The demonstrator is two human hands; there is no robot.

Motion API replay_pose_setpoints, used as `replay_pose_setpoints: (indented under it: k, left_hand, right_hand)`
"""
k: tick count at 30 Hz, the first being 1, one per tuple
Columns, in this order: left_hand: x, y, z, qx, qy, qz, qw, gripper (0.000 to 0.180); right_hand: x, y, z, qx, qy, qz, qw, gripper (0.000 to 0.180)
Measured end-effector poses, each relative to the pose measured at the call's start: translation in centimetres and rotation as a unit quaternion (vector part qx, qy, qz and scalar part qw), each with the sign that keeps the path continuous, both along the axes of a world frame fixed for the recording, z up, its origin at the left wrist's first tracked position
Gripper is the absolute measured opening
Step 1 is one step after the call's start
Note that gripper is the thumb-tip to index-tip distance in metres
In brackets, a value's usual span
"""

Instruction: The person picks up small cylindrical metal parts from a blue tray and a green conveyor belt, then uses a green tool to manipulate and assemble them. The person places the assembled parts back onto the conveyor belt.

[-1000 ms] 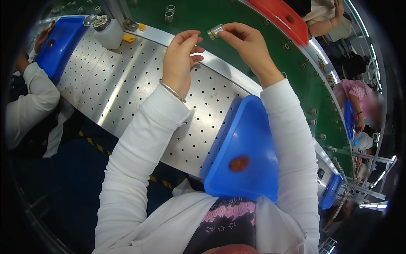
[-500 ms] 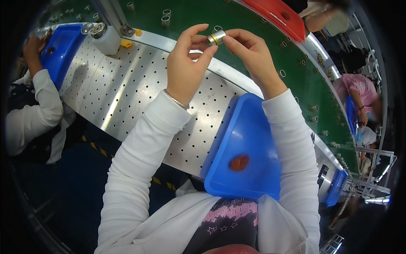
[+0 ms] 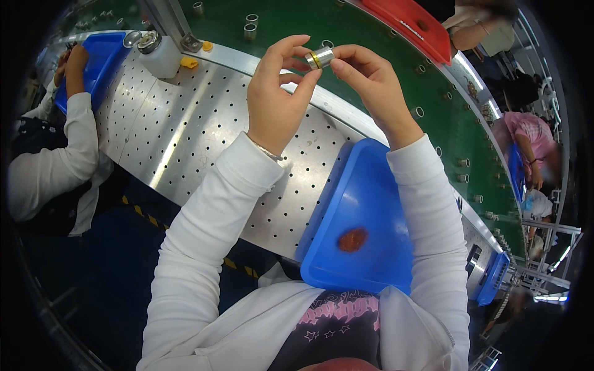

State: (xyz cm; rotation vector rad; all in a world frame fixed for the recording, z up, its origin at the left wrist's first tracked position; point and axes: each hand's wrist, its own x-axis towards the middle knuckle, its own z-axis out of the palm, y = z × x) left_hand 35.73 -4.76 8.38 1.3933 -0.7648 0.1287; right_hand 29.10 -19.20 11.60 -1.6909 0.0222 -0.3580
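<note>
A short silver metal sleeve point(image 3: 323, 57) with a yellow band round it is held in front of me, over the near edge of the green belt. The thumb and fingers of my left hand point(image 3: 275, 99) close on its left end, by the yellow band. My right hand point(image 3: 374, 83) pinches the right end between thumb and forefinger. The sleeve lies nearly level, its right end slightly higher. Just behind it, another metal ring point(image 3: 327, 44) on the belt is partly hidden by the hands.
The green belt point(image 3: 365, 31) carries several metal sleeves. Nearer stand a perforated metal table point(image 3: 204, 136) and a blue tray point(image 3: 377, 210) with a reddish-brown lump point(image 3: 352, 240). A white bottle point(image 3: 159, 57) stands left; a co-worker's arm point(image 3: 80, 123) reaches into another blue tray. A red tray point(image 3: 414, 25) lies beyond.
Both hands keep hold of the sleeve, which has shifted slightly right and tilted a little flatter. The co-worker's hands on the left have moved. The whole view has shifted slightly.
</note>
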Motion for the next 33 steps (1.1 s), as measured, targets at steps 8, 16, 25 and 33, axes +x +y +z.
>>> replay_pose_setpoints:
  k: [8, 16, 25, 33]
  left_hand:
    - [-0.1, 0.1, 0.2, 0.001, 0.03, -0.015, 0.999, 0.035]
    - [0.6, -0.1, -0.5, -0.046, 0.153, -0.061, 0.985, 0.015]
    - [0.7, 0.1, 0.1, -0.058, 0.269, -0.169, 0.946, 0.025]
    - [1.1, 0.5, 0.2, -0.086, 0.431, -0.328, 0.836, 0.036]
  right_hand:
    - [0.2, -0.1, -0.1, -0.013, 0.002, -0.006, 1.0, 0.017]
    - [0.3, -0.1, -0.9, -0.079, -0.002, -0.017, 0.997, 0.016]
    - [0.4, -0.4, -0.8, -0.054, 0.007, -0.038, 0.998, 0.019]
    - [0.5, -0.5, 0.0, -0.047, 0.035, -0.066, 0.996, 0.023]
